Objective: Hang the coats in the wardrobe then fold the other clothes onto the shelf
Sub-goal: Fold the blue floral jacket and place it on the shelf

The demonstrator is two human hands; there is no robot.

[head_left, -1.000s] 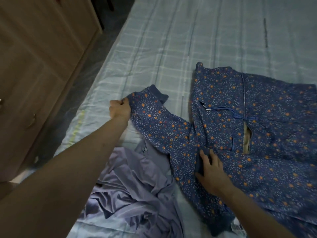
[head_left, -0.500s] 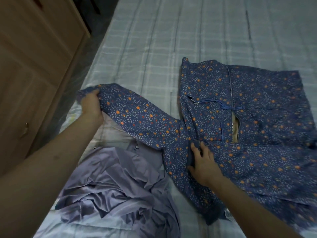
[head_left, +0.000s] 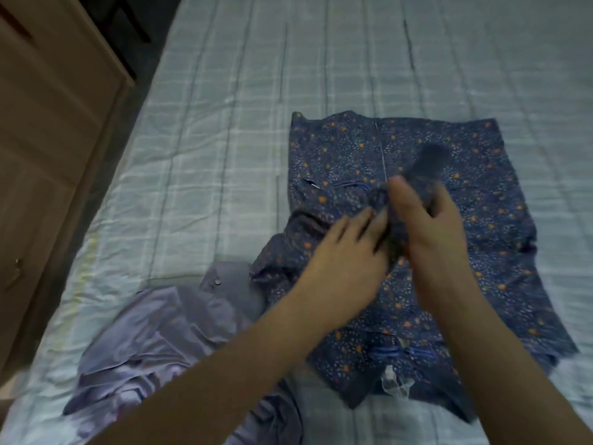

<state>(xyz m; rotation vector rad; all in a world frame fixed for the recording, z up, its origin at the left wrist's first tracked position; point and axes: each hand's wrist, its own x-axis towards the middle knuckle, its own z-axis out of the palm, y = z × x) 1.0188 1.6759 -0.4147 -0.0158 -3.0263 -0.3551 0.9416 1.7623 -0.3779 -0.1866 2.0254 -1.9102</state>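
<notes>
Head view only. Blue floral garment (head_left: 417, 252) lies spread on the bed (head_left: 224, 123), body flat, its left sleeve pulled in across the chest. Left hand (head_left: 340, 252) lies over the bunched sleeve cloth, fingers extended; whether it pinches fabric, cannot tell. Right hand (head_left: 430, 226) sits just beside it, its grip apparently closed round the dark sleeve cuff (head_left: 426, 165), though motion blur makes this unsure. Lilac shirt (head_left: 154, 342) is crumpled in a heap at the near left of the bed, touching the floral piece's edge, not folded. Wooden wardrobe (head_left: 48, 155) stands at the left; doors look closed, no shelf visible.

Progress, as a judgement: folding stage, first sleeve fold of the floral piece under way. Left: other sleeve, body folds, the lilac shirt, moving both to the shelf. Coats: none in view, cannot confirm hung.
</notes>
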